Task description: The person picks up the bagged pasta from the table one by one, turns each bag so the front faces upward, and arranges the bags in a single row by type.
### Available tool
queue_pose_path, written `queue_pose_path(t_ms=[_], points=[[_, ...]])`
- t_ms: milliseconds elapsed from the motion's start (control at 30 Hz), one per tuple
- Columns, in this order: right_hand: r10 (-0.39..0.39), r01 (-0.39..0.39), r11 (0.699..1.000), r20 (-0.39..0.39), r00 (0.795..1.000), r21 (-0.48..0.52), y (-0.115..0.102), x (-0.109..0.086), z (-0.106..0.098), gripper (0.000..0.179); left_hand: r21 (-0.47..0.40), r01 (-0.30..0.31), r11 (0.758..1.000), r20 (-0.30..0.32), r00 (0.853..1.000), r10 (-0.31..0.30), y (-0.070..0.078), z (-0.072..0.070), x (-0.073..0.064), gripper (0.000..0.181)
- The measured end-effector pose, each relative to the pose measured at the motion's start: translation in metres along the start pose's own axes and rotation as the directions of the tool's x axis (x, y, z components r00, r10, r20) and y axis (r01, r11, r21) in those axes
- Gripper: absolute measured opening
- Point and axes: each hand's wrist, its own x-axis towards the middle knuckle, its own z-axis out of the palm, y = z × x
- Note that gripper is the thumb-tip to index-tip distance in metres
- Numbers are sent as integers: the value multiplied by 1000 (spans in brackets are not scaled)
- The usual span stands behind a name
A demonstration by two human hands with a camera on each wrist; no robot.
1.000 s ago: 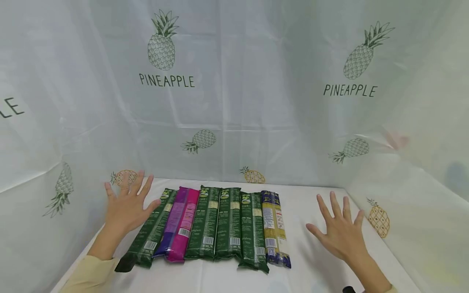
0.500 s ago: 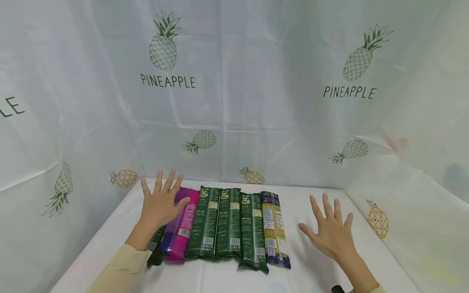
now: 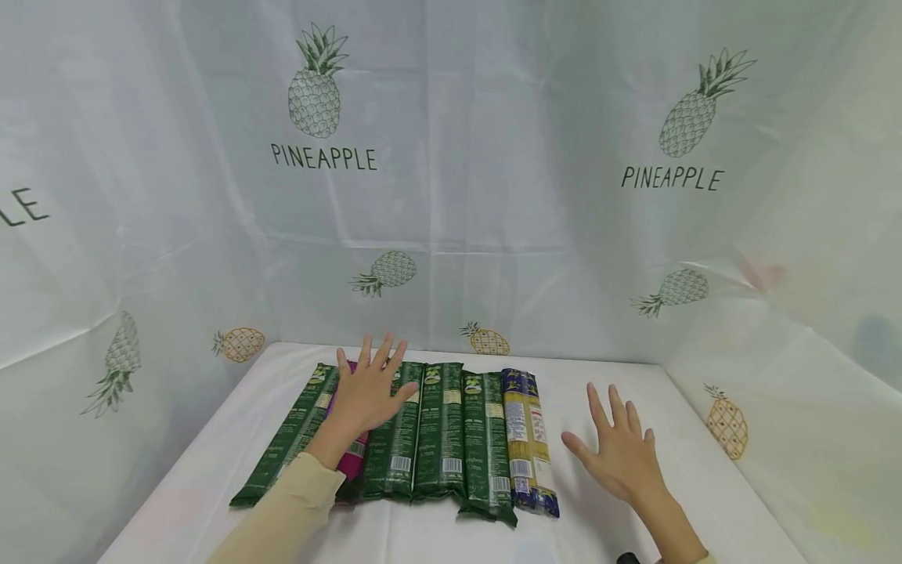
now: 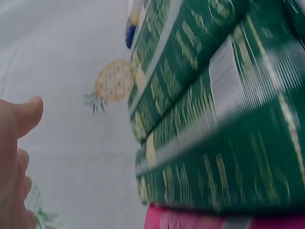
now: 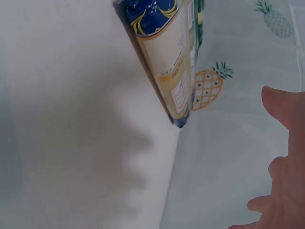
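A row of long spaghetti packs lies side by side on the white tabletop. Several are green, like the leftmost green pack (image 3: 292, 442) and the green pack (image 3: 440, 431) near the middle. Between green ones lies a pink-and-purple pack (image 3: 352, 464), partly covered by my left hand (image 3: 368, 398). That hand hovers above it with fingers spread, holding nothing. A blue-and-yellow pack (image 3: 528, 439) closes the row on the right. To its right my right hand (image 3: 620, 458) is held over the table, fingers spread, holding nothing. The right wrist view shows the blue-and-yellow pack (image 5: 167, 67) apart from the hand (image 5: 288, 162).
A pale curtain (image 3: 493, 196) printed with pineapples hangs behind the table and along both sides. The white table surface (image 3: 423, 540) shows in front of the packs and at both ends of the row.
My left hand has moved right, from over the leftmost green pack to over the pink-and-purple one. My right hand has drifted slightly left and lower. The packs stay in place.
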Motion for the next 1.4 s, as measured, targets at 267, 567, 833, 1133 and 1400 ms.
queue_pose_path(t_ms=[267,567,833,1133,1400], points=[[106,-131,982,175,979,139,-13,-4,-6,100,-102,-22,995,53,998,28,44,16,21,82],[155,-236,927,275,949,292,-22,-5,-4,101,-327,-18,945,123,991,62,82,35,39,81],[199,-391,764,389,900,513,-26,-7,-4,101,-543,37,839,188,979,79,114,50,53,77],[247,-513,606,468,848,608,-37,-10,0,101,-712,122,691,232,970,67,144,54,64,71],[251,-543,624,513,821,563,-44,-11,12,103,-758,203,620,280,960,29,162,65,70,68]])
